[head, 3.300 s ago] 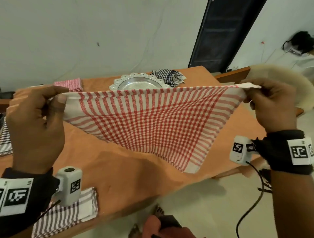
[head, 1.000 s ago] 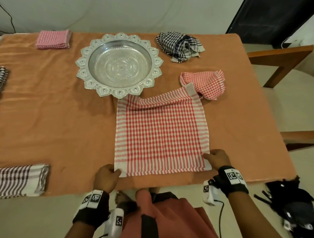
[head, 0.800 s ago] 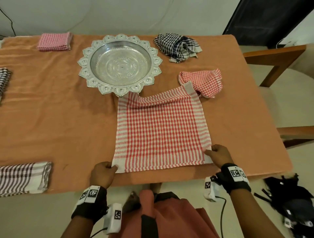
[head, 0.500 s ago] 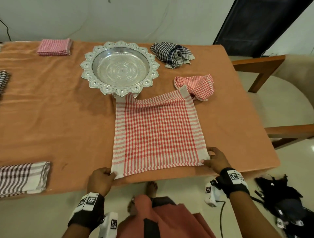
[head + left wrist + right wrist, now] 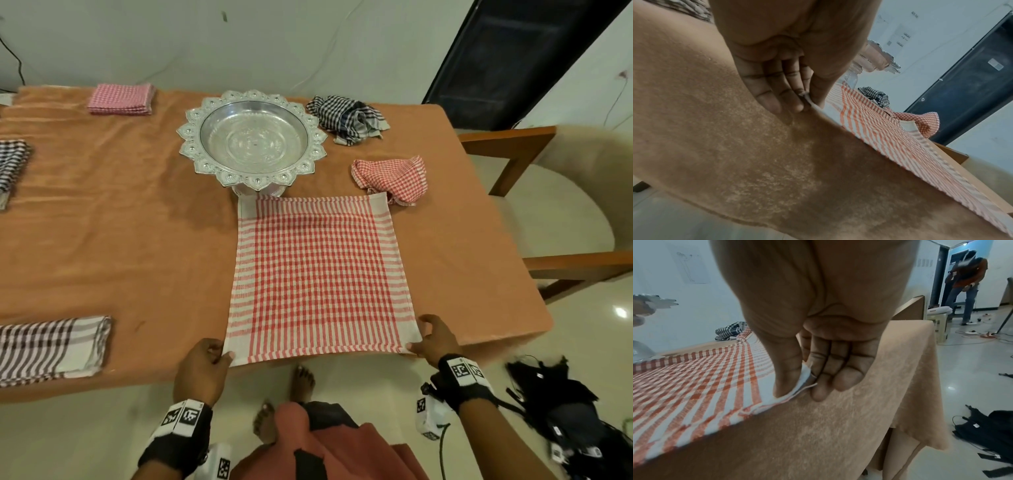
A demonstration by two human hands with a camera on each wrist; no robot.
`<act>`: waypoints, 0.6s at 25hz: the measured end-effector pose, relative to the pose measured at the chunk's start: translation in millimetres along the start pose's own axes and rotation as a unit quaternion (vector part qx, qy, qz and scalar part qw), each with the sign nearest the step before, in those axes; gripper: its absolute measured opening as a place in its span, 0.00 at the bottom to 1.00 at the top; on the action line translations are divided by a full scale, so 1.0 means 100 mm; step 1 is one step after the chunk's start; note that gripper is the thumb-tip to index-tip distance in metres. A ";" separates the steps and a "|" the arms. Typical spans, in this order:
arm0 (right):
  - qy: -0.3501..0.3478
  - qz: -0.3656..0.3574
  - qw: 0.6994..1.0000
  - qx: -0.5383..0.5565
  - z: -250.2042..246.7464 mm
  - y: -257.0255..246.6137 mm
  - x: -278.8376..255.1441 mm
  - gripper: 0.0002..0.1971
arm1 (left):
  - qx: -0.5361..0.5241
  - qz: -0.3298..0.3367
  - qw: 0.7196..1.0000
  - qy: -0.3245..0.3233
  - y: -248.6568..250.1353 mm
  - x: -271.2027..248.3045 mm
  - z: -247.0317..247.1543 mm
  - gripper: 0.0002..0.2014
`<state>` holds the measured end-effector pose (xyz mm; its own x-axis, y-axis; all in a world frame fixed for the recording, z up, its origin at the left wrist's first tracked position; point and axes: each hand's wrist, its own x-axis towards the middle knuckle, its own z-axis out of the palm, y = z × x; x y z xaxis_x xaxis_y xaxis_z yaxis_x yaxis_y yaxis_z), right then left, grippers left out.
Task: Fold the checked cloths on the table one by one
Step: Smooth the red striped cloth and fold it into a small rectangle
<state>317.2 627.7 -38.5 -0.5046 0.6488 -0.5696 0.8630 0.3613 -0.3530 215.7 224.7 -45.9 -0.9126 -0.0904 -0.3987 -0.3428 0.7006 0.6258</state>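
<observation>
1. No brand or writing is readable; only square coded tags on the black wrist bands (image 5: 462, 370)
2. The red checked cloth (image 5: 318, 277) lies flat, its sides square to the table's (image 5: 102, 240) near edge, right of centre
3. The left hand (image 5: 202, 370) pinches its near-left corner and the right hand (image 5: 433, 341) its near-right corner
4. Only the right wrist view shows a distant bystander (image 5: 966, 282)

The spread cloth (image 5: 318, 277) is lying on the table (image 5: 137, 246) just in front of the bowl (image 5: 251, 138), its near edge reaching the table's front edge. A crumpled cloth (image 5: 392, 178) is sitting right of the bowl, touching the spread cloth's far right corner, with another bundle (image 5: 347, 118) lying behind it. Left of the bowl, folded cloths are lying well apart: one (image 5: 120, 99) at the back, one (image 5: 51, 346) at the front.
</observation>
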 end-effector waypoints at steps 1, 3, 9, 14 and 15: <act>0.000 0.000 1.000 -0.007 0.01 0.02 -0.01 0.39 | 0.003 0.004 1.000 -0.001 -0.01 -0.02 0.00 0.10; -0.002 -0.002 1.000 -0.017 0.04 0.06 -0.02 0.41 | 0.007 0.008 1.000 -0.002 -0.03 -0.03 0.01 0.10; 0.006 0.003 1.000 -0.025 0.03 0.04 -0.07 0.40 | 0.028 0.035 0.998 -0.034 -0.09 -0.02 0.01 0.11; 0.003 0.013 1.000 -0.024 0.04 0.07 -0.13 0.41 | 0.060 0.057 0.994 -0.065 -0.15 -0.05 0.02 0.12; 0.001 0.014 1.000 -0.021 0.06 0.07 -0.16 0.41 | 0.071 0.061 0.993 -0.066 -0.16 -0.04 0.02 0.14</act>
<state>330.7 616.1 -36.1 -0.4801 0.6605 -0.5773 0.8771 0.3707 -0.3054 224.9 215.3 -55.4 -0.9046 0.0881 -0.4170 -0.1886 0.7946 0.5771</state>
